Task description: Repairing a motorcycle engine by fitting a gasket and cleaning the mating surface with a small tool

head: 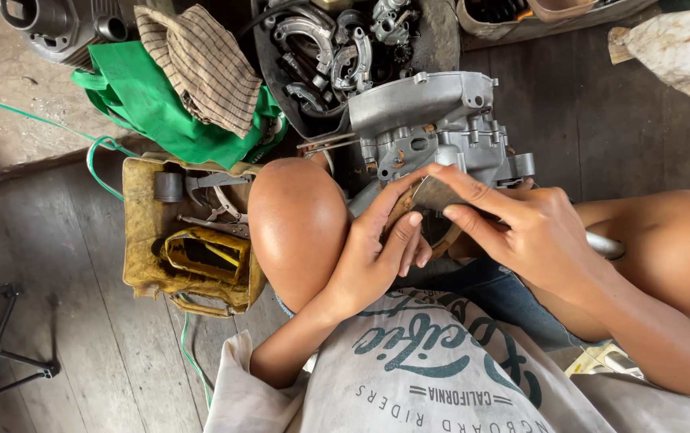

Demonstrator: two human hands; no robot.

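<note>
We see a small flat dark piece (435, 195), thin and roughly rectangular, pinched between both hands right against the near face of the grey metal engine casing (433, 128). There is little free room around it: the casing crowds it on the far side and our knees close in on either flank. Its long axis runs about level, left to right, tilted slightly. Its surface is dull, brownish grey. The left hand (377, 248) curls closed on its left edge, thumb on top. The right hand (533, 232) grips its right edge between forefinger and thumb. Beyond the casing lies a dark tray of metal parts (321, 56). Left of the casing sit a green bag (148, 100) and a grimy yellow container (188, 240).
</note>
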